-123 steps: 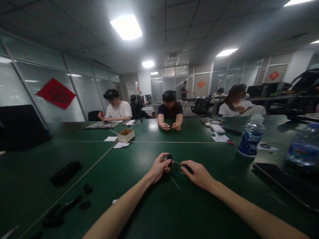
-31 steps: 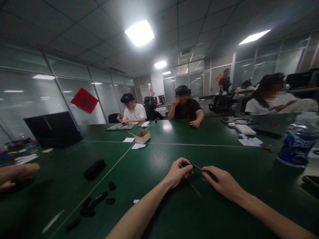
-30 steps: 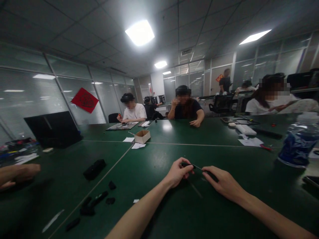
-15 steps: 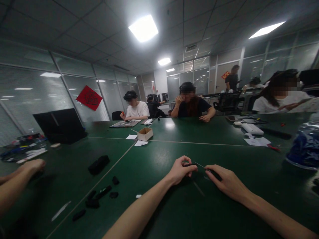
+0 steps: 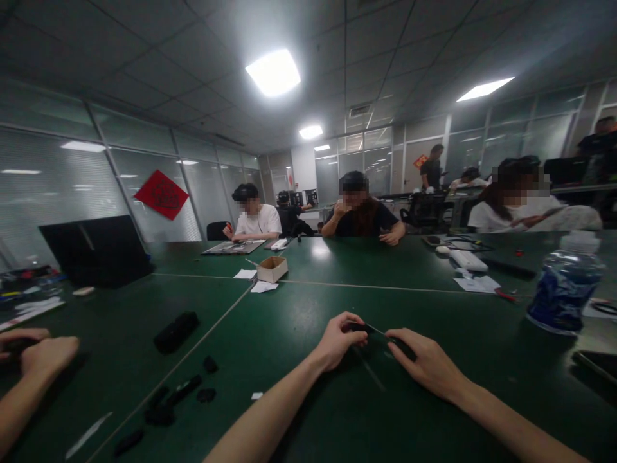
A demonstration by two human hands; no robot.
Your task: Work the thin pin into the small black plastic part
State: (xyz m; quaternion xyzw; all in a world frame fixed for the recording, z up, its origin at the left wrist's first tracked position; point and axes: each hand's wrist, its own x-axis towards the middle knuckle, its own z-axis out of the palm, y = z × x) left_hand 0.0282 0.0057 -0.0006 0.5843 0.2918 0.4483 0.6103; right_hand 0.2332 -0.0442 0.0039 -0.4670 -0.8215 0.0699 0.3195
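My left hand [image 5: 337, 339] is closed in a pinch on a small black part [image 5: 359, 327] just above the green table [image 5: 289, 334]. My right hand [image 5: 424, 363] is closed around the dark handle of a thin tool [image 5: 402, 347], whose metal tip [image 5: 378, 332] points left and meets the black part. Both forearms reach in from the lower edge. The tool's shadow lies on the table under the hands.
Several black parts [image 5: 183, 389] and a black case [image 5: 176, 331] lie to the left. Another person's hands [image 5: 33, 354] rest at the far left by a laptop [image 5: 96, 251]. A water bottle [image 5: 563, 283] stands at right, a cardboard box [image 5: 272, 269] mid-table. People sit across the table.
My hands keep the same grip on the part and the tool. The view has swung slightly. The other person's hands at the left have drawn together on the table.
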